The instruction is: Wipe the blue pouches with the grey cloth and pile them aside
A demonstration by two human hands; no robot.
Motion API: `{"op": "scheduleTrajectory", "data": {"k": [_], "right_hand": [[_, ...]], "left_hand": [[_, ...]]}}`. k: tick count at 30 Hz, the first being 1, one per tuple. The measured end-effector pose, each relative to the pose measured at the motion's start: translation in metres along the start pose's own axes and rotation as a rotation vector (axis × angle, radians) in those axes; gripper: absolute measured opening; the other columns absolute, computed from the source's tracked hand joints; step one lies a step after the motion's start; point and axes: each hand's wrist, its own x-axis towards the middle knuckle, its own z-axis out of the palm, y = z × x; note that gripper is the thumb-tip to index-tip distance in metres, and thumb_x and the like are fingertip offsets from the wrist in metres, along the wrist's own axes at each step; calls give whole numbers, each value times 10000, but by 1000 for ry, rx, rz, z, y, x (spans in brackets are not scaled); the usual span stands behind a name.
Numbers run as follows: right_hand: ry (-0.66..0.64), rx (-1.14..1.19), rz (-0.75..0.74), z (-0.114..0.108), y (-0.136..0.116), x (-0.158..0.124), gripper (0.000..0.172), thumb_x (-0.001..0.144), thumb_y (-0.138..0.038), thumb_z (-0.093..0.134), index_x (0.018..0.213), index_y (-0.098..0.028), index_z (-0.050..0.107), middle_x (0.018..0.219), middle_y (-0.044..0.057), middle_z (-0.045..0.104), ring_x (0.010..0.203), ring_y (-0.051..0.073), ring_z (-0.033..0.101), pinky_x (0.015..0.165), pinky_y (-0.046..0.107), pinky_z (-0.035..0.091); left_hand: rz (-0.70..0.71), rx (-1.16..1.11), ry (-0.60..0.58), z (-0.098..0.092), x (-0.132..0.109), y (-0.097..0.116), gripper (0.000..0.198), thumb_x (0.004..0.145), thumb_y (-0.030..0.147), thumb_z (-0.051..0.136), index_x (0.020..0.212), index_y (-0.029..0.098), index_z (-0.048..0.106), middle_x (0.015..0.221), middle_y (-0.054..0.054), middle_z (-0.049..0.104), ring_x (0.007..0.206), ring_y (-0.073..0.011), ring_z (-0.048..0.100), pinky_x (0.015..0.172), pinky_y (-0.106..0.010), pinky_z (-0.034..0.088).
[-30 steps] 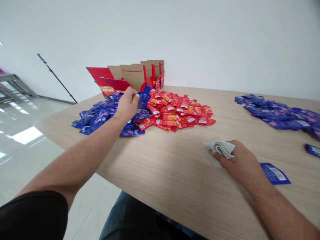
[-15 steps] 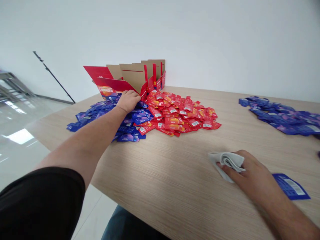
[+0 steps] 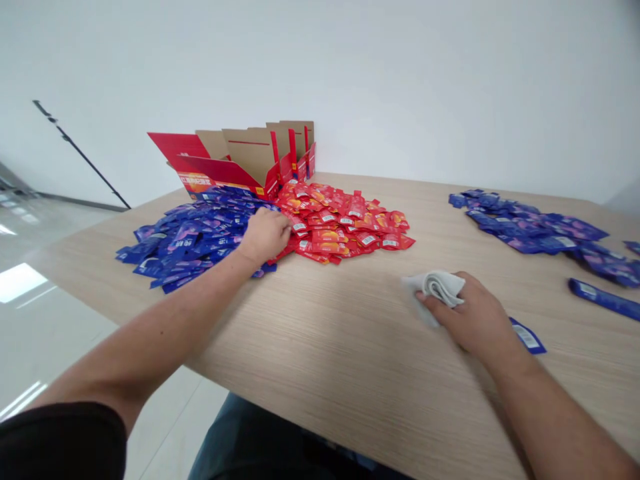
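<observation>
Clamping folded grey cloth [image 3: 440, 288] in my right hand's [image 3: 480, 321] fingers [image 3: 444, 313], over the desk [image 3: 340, 347]. My left hand [image 3: 267, 236] is where blue sachets [image 3: 187, 240] meet red sachets [image 3: 347, 223]; can't tell whether its fingers grip.

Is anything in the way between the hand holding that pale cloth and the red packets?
Nothing visible on the tabletop stands between the right hand and the heap of red packets. Only the pale cloth in its grip juts toward them; a loose blue packet lies on the wrist's other side.
</observation>
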Motion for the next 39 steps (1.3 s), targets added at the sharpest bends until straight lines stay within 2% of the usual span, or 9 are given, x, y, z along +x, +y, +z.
{"op": "scheduleTrajectory", "data": {"k": [3, 8, 12, 18, 25, 29, 33, 36, 39], "right_hand": [[106, -6, 93, -12, 9, 7, 355, 813, -570, 632, 917, -244, 722, 915, 118, 714, 904, 330, 693, 784, 440, 530], [295, 68, 339, -28, 41, 20, 462, 795, -536, 679, 1082, -183, 757, 1066, 171, 773, 1018, 369, 714, 878, 486, 549], [386, 106, 472, -34, 76, 27, 443, 812, -422, 702, 1141, -130, 752, 1126, 198, 779, 1080, 339, 718, 955, 453, 541], [415, 157, 642, -25, 118, 30, 454, 857, -410, 701, 1171, -85, 744, 1204, 237, 758, 1147, 335, 711, 1031, 474, 524], [352, 273, 634, 10, 99, 37, 475, 869, -487, 696, 1183, -134, 750, 1186, 175, 782, 1110, 288, 731, 989, 415, 562], [272, 364, 565, 24, 76, 37, 416, 820, -475, 749, 1101, -170, 777, 1089, 127, 809, 1050, 279, 752, 965, 395, 566], [232, 476, 526, 32, 62, 34, 387, 807, -455, 758, 1086, -186, 776, 1077, 100, 813, 1051, 274, 754, 965, 394, 561], [207, 597, 524, 38, 51, 30, 423, 811, -481, 746, 1109, -181, 762, 1077, 90, 815, 1023, 269, 762, 929, 398, 579], [168, 738, 509, 43, 39, 26, 455, 793, -498, 764, 1118, -180, 749, 1086, 82, 816, 1017, 264, 766, 896, 385, 597]], "left_hand": [[178, -105, -95, 6, -27, 62, 279, 948, 229, 511, 1013, 158, 773, 1049, -129, 790, 1052, -297, 686, 1006, -471, 454], [318, -384, -222, 5, -60, 155, 239, 944, 229, 572, 1064, 176, 772, 1107, -95, 805, 1086, -270, 702, 1019, -427, 498], [402, -457, -364, 8, -67, 201, 263, 927, 231, 602, 1129, 169, 758, 1174, -90, 796, 1154, -279, 692, 1076, -434, 487], [421, -433, -476, 33, -62, 249, 390, 933, 242, 570, 1280, 128, 706, 1295, -134, 746, 1233, -309, 658, 1132, -460, 458], [416, -377, -393, 51, -69, 260, 612, 882, 443, 712, 1434, 196, 615, 1322, -153, 695, 1251, -379, 599, 1071, -533, 493], [503, -321, -398, 52, -67, 253, 429, 926, 378, 685, 1326, 224, 685, 1210, -124, 730, 1140, -332, 650, 990, -479, 531], [710, -274, -314, 55, -66, 250, 224, 983, 303, 610, 1136, 208, 743, 1052, -102, 747, 990, -268, 677, 885, -411, 541], [850, -283, -227, 57, -69, 250, 168, 991, 207, 569, 1009, 198, 736, 962, -78, 734, 912, -232, 664, 807, -365, 528], [880, -384, -195, 56, -71, 250, 170, 973, 147, 552, 924, 188, 710, 914, -64, 720, 861, -211, 645, 790, -349, 525]]}}
